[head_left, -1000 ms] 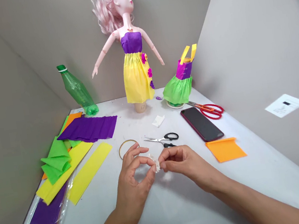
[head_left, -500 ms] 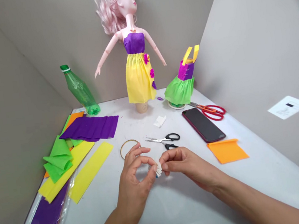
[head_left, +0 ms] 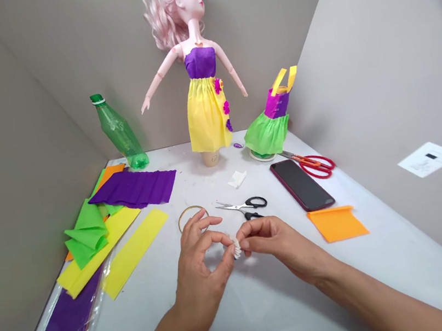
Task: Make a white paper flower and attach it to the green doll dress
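A small white pleated piece (head_left: 237,248), like folded paper or fabric, is pinched between both hands above the table. My left hand (head_left: 204,259) grips its left side between thumb and forefinger, the other fingers raised. My right hand (head_left: 267,239) pinches its right edge with thumb and forefinger. Just beyond the hands lie black-handled scissors (head_left: 239,206), blades partly apart, and a thin gold bangle (head_left: 183,215) partly covered by my left fingers. A white scrap (head_left: 237,179) rests farther back.
A pink-haired doll (head_left: 207,106) stands at the back, between a green bottle (head_left: 118,131) and a small green dress (head_left: 268,131). Purple crepe paper (head_left: 137,189) and yellow strips (head_left: 134,253) lie left. A phone (head_left: 302,185), red scissors (head_left: 316,166) and orange paper (head_left: 338,224) lie right.
Both hands keep their pinch on the white piece. It has turned slightly and sits closer between the fingertips; the view has shifted a little.
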